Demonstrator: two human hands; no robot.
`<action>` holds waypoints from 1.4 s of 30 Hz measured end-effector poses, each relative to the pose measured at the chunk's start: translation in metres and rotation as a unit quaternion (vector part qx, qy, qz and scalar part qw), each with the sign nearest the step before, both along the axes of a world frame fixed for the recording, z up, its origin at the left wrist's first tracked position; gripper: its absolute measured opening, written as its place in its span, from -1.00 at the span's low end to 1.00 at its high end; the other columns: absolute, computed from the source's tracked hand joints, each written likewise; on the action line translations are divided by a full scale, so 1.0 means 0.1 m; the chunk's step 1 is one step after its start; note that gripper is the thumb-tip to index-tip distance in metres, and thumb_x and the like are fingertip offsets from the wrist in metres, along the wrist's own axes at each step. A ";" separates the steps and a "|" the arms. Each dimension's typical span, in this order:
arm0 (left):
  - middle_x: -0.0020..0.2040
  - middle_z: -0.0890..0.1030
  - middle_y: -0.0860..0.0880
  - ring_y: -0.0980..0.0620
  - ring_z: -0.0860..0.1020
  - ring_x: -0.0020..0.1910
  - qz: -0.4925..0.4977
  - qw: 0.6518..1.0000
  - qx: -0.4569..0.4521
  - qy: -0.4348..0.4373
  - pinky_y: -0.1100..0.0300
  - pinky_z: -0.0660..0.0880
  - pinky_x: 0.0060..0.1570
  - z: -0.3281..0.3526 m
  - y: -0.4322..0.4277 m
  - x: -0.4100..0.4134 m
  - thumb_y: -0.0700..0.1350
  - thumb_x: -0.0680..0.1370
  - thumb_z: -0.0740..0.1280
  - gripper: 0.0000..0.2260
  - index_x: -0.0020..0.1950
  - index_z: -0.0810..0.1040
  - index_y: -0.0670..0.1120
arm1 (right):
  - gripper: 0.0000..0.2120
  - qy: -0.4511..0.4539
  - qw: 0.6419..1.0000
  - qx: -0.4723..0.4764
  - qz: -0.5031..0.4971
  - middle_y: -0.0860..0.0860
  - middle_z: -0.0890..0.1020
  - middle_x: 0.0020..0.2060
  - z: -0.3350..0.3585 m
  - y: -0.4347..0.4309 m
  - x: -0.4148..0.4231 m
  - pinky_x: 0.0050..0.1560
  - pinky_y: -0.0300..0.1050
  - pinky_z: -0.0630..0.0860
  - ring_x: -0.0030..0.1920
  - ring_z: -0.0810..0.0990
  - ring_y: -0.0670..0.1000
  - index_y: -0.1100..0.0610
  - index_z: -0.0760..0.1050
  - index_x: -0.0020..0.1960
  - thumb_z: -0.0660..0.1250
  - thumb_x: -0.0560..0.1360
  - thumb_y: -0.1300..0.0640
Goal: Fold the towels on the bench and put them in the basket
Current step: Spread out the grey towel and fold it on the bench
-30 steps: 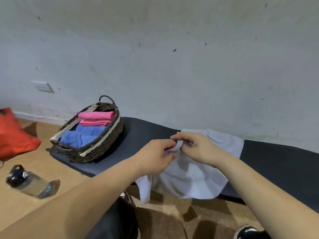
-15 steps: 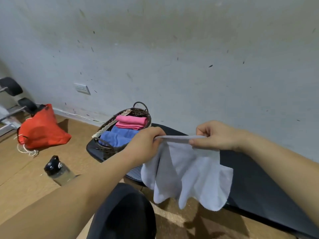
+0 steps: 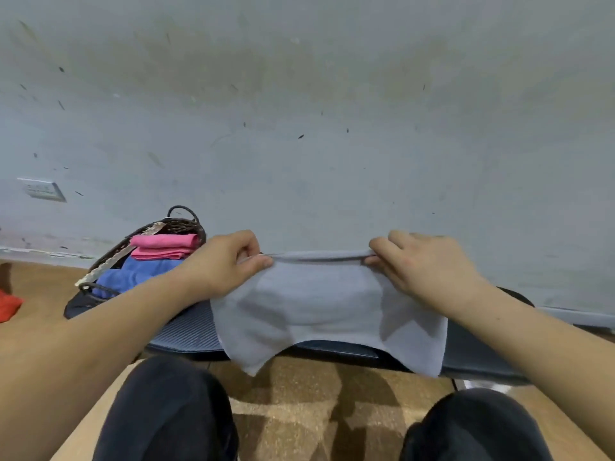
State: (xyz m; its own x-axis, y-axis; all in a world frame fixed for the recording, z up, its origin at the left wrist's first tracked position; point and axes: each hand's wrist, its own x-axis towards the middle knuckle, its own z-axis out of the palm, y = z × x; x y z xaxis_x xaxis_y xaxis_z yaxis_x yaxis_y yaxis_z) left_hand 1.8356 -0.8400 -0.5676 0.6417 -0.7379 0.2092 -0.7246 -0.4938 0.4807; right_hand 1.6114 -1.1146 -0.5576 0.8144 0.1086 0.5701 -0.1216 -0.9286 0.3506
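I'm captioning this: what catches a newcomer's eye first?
In the middle, the left hand and right hand pinch the top edge of a grey towel, stretched over the black bench. At left, a basket on the bench holds a pink towel and a blue towel.

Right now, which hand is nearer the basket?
Left. The left hand pinches the pale towel at its top edge, right beside the basket. The right hand pinches the far end of that edge, with the towel between it and the basket.
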 end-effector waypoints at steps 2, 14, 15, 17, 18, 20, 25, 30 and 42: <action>-0.40 0.50 0.13 0.15 0.42 -0.39 -0.030 0.999 0.022 -0.017 0.15 0.39 -0.34 0.09 -0.09 0.06 0.29 0.48 0.41 -0.62 -0.27 0.46 0.02 | -0.61 0.002 1.000 -0.007 -0.009 0.03 0.46 -0.37 0.02 -0.15 -0.10 -0.46 -0.17 0.15 -0.45 0.48 0.17 0.08 0.46 -0.17 0.14 0.68 -0.15; -0.16 0.57 0.07 -0.02 0.54 -0.16 -0.046 0.962 0.254 -0.088 0.09 0.40 -0.22 -0.90 -0.85 1.01 0.22 0.67 0.11 -0.74 -0.02 0.40 0.07 | -0.51 0.174 0.720 0.645 -0.190 -0.02 0.52 -0.37 -1.09 -0.74 1.08 -0.39 -0.15 0.36 -0.36 0.49 0.03 0.09 0.38 -0.22 0.54 0.37 -0.26; -0.16 0.56 0.08 -0.01 0.54 -0.16 -0.047 0.958 0.264 -0.098 0.08 0.41 -0.21 -0.98 -0.89 1.08 0.20 0.68 0.10 -0.75 0.01 0.40 0.06 | -0.49 0.177 0.694 0.672 -0.189 -0.02 0.50 -0.37 -1.17 -0.79 1.13 -0.39 -0.16 0.33 -0.36 0.46 0.01 0.07 0.38 -0.22 0.58 0.32 -0.25; -0.18 0.53 0.09 -0.02 0.54 -0.15 -0.048 0.950 0.286 -0.113 0.08 0.41 -0.22 -1.13 -0.97 1.23 0.19 0.69 0.08 -0.74 0.05 0.41 0.04 | -0.45 0.192 0.667 0.695 -0.190 -0.03 0.46 -0.39 -1.32 -0.87 1.25 -0.39 -0.17 0.29 -0.38 0.42 -0.01 0.05 0.36 -0.23 0.64 0.24 -0.25; -0.19 0.53 0.09 -0.03 0.55 -0.16 -0.047 0.948 0.292 -0.119 0.08 0.41 -0.23 -1.23 -1.02 1.33 0.19 0.69 0.09 -0.73 0.05 0.41 0.03 | -0.44 0.195 0.661 0.698 -0.192 -0.03 0.46 -0.39 -1.40 -0.92 1.32 -0.38 -0.17 0.29 -0.39 0.42 -0.01 0.04 0.36 -0.23 0.66 0.21 -0.25; -0.18 0.54 0.08 -0.04 0.57 -0.17 -0.041 0.948 0.290 -0.124 0.07 0.43 -0.23 -1.42 -1.10 1.49 0.18 0.69 0.09 -0.73 0.03 0.43 0.02 | -0.46 0.200 0.678 0.676 -0.207 -0.03 0.49 -0.39 -1.52 -0.99 1.44 -0.34 -0.15 0.34 -0.38 0.45 -0.01 0.04 0.39 -0.22 0.64 0.22 -0.26; 0.00 0.52 0.03 -0.05 0.54 -0.06 -0.027 0.957 0.248 -0.145 0.04 0.48 -0.12 -1.79 -1.22 1.60 -0.02 0.68 0.17 -0.86 0.14 0.50 0.03 | -0.78 0.207 0.775 0.524 -0.286 -0.04 0.59 -0.08 -1.72 -1.03 1.57 -0.04 0.03 0.59 -0.11 0.60 0.09 0.00 0.48 0.03 0.34 0.56 -0.15; 0.29 0.51 0.00 -0.11 0.50 0.22 0.021 0.982 0.175 -0.074 0.02 0.52 0.05 -1.83 -1.08 1.23 -0.11 0.59 0.27 -0.65 0.39 0.48 -0.01 | -0.73 0.217 0.800 0.496 -0.260 0.01 0.52 0.25 -1.71 -0.84 1.44 0.15 0.03 0.54 0.19 0.55 0.07 0.02 0.49 0.29 0.24 0.63 -0.02; 0.61 -0.42 -0.12 -0.28 -0.38 0.58 0.028 0.930 0.360 0.072 -0.25 -0.28 0.55 -2.16 -0.70 0.58 0.45 0.57 -0.11 -0.26 0.61 -0.34 0.20 | -0.20 0.379 0.804 0.416 -0.191 -0.07 -0.23 0.65 -2.13 0.03 1.26 0.60 0.10 -0.25 0.63 -0.31 0.09 -0.29 -0.16 0.62 0.04 0.50 -0.51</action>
State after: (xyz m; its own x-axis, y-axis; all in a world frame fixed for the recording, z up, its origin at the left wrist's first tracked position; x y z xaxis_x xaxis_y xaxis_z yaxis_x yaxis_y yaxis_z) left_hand 1.8936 -0.9105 -0.7831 0.6664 -0.6180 -0.4171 -0.6414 -0.7604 0.1020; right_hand 1.7375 -1.1115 -0.7707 0.8456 -0.3944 -0.3597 -0.4978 -0.8259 -0.2648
